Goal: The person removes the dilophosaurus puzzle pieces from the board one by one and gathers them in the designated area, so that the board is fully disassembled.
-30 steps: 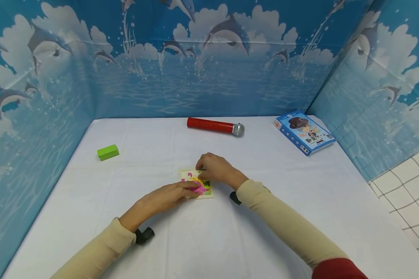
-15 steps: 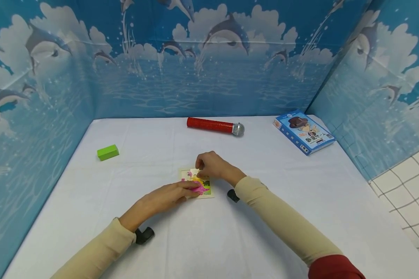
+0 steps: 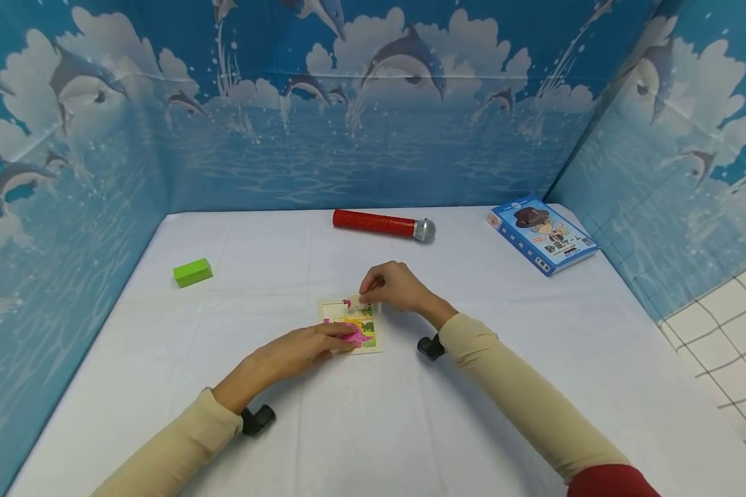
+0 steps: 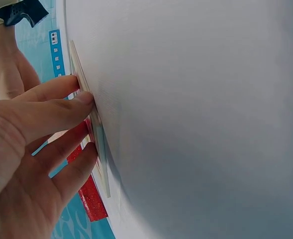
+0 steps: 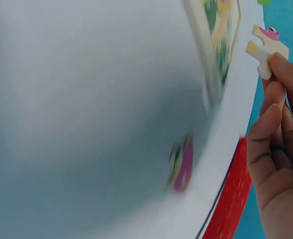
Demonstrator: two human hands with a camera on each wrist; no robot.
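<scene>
A small jigsaw puzzle (image 3: 367, 336) in a pale frame lies on the white table, its picture showing a pink figure, yellow and green. My left hand (image 3: 307, 345) rests on it with fairly straight fingers across the picture; in the left wrist view the thumb (image 4: 81, 99) touches the frame's near edge. Above the puzzle's far right corner, my right hand (image 3: 394, 286) pinches a cream puzzle piece (image 5: 271, 49) with a pink patch between thumb and index finger. A bare pale patch (image 3: 333, 310) shows at the puzzle's upper left. Another pink-and-green puzzle piece (image 5: 183, 164), blurred, lies on the table.
A red microphone (image 3: 379, 223) with a silver head lies at the back. To the back right is a blue game box (image 3: 543, 236), and at left a green block (image 3: 193, 272). Dolphin-print curtains (image 3: 373, 159) wall the table (image 3: 348, 435) at the back and sides.
My right hand has moved slightly right and away from the puzzle, lifting the piece off its upper part, where a bare patch now shows. My left hand stays in place.
</scene>
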